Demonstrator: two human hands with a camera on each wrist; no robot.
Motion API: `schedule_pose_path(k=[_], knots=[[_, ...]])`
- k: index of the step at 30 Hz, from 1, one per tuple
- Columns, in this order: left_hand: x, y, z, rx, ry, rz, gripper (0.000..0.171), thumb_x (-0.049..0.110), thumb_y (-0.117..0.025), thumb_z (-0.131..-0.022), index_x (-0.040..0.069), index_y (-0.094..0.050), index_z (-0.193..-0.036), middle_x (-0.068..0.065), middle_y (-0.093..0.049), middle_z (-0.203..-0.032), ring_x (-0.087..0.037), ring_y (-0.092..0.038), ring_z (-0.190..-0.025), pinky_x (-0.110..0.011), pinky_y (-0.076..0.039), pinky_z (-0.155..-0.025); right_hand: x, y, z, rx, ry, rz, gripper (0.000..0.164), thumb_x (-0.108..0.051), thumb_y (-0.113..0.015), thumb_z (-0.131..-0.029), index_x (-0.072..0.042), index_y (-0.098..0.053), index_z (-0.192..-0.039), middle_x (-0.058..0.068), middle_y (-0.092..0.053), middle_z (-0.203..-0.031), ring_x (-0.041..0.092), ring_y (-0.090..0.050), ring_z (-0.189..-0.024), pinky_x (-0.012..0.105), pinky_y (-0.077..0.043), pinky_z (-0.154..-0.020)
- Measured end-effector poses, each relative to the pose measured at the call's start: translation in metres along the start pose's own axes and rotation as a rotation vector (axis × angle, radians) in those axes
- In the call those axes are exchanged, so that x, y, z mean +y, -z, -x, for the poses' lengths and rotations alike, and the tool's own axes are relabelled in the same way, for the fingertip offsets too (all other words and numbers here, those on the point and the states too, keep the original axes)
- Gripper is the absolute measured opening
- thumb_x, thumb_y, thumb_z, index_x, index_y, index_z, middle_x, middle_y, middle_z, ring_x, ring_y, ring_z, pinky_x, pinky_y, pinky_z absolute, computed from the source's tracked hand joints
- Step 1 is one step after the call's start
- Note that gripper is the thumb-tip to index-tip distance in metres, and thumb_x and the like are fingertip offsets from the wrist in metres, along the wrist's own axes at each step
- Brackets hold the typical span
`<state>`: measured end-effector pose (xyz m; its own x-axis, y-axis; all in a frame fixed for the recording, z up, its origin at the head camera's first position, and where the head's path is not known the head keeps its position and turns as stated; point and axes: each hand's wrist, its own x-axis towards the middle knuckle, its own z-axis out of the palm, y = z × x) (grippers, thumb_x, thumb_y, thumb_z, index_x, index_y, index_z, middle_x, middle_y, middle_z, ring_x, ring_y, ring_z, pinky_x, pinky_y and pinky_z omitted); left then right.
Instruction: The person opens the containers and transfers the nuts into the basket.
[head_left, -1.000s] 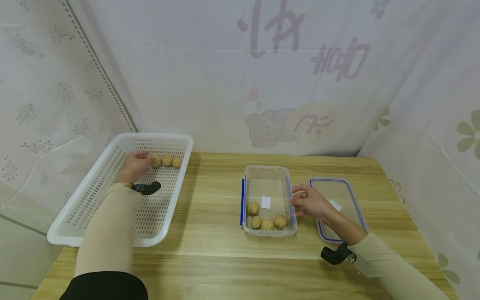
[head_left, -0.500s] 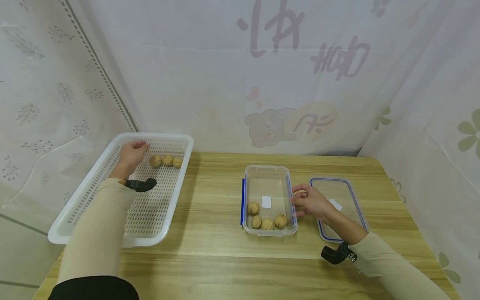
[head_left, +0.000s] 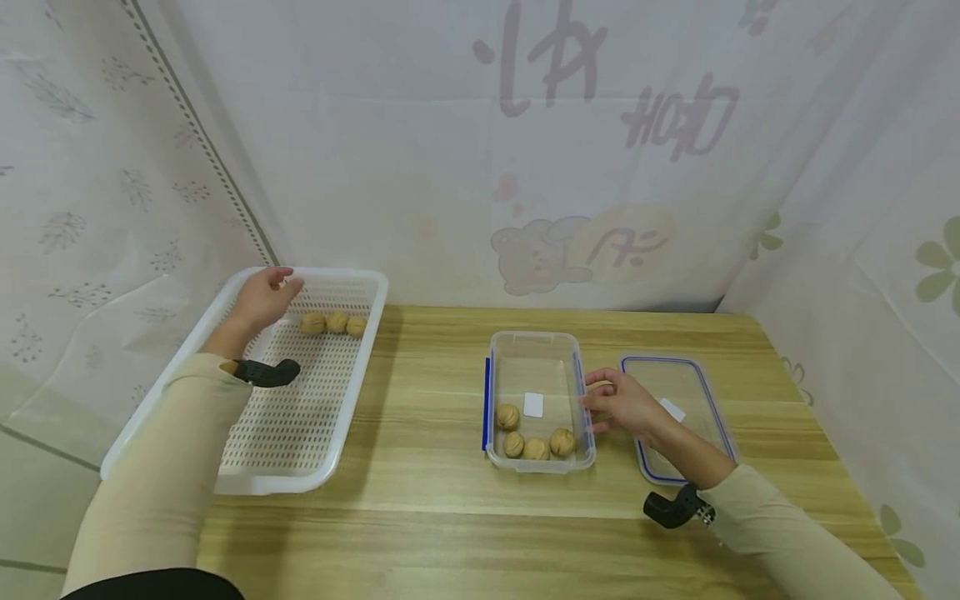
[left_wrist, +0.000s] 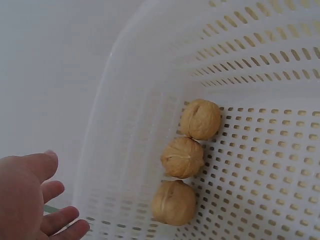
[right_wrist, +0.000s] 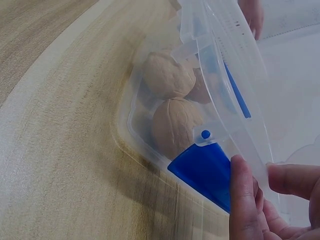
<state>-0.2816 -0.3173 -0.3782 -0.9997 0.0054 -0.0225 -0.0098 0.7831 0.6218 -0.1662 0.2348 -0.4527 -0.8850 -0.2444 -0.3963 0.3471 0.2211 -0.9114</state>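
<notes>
Three walnuts [left_wrist: 183, 158] lie in a row at the far end of the white perforated basket [head_left: 352, 417]. My left hand [head_left: 259, 302] hovers over the basket's far rim, left of these walnuts. It holds nothing, and its fingers are apart and loosely bent in the left wrist view. Several walnuts [head_left: 536, 448] sit toward the near end of a clear lidless food container [head_left: 536, 346] with blue latches. My right hand [head_left: 618, 404] holds this container by its right wall, thumb and fingers at the rim beside a hanging blue latch [right_wrist: 202, 175].
The clear lid [head_left: 671, 377] with a blue seal lies flat on the wooden table [head_left: 427, 492], partly under the right forearm. Patterned white curtains [head_left: 420, 167] hang behind and at both sides. Bare tabletop separates basket and container.
My left hand has let go of the leftmost of the three walnuts and moved up and left, toward the basket's far rim, its fingers spreading. The right hand and container stay put.
</notes>
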Motion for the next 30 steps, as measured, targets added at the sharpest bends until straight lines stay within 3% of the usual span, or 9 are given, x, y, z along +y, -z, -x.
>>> schedule_pose_path(k=[8,17,24,30], knots=[[0.029,0.005,0.006,-0.108,-0.075,-0.093,0.072,0.042,-0.036,-0.111,-0.009,-0.017,-0.158,-0.039,-0.018,-0.158,-0.060,-0.020,-0.143,-0.070,-0.023,-0.114,-0.001,0.000,-0.001,0.000,-0.007,0.006,0.045,-0.002,-0.063,-0.100,0.007,-0.039,-0.137,0.008,-0.061,-0.097,0.016,-0.061,-0.084,0.032,-0.062,-0.067],[0.068,-0.002,0.008,-0.221,-0.198,-0.130,0.075,0.040,-0.039,-0.111,-0.009,-0.009,-0.159,-0.039,-0.002,-0.161,-0.056,-0.002,-0.148,-0.070,-0.009,-0.117,0.000,0.001,-0.002,-0.005,0.002,-0.002,0.044,-0.001,-0.062,-0.100,0.008,-0.039,-0.137,0.008,-0.061,-0.097,0.017,-0.061,-0.084,0.033,-0.062,-0.068],[0.094,-0.012,0.011,-0.283,-0.252,-0.210,0.078,0.047,-0.038,-0.110,-0.005,-0.009,-0.160,-0.039,0.005,-0.161,-0.057,0.008,-0.147,-0.077,0.000,-0.112,0.000,0.001,-0.001,-0.008,0.006,-0.004,0.044,-0.001,-0.062,-0.100,0.008,-0.039,-0.136,0.011,-0.062,-0.099,0.016,-0.061,-0.084,0.033,-0.062,-0.069],[0.110,-0.029,0.016,-0.295,-0.308,-0.277,0.079,0.050,-0.041,-0.108,-0.002,-0.013,-0.161,-0.037,0.002,-0.162,-0.057,0.007,-0.148,-0.081,0.003,-0.108,0.001,0.002,-0.001,-0.004,0.000,-0.005,0.044,-0.001,-0.062,-0.100,0.008,-0.039,-0.136,0.010,-0.061,-0.098,0.017,-0.061,-0.084,0.033,-0.062,-0.068]])
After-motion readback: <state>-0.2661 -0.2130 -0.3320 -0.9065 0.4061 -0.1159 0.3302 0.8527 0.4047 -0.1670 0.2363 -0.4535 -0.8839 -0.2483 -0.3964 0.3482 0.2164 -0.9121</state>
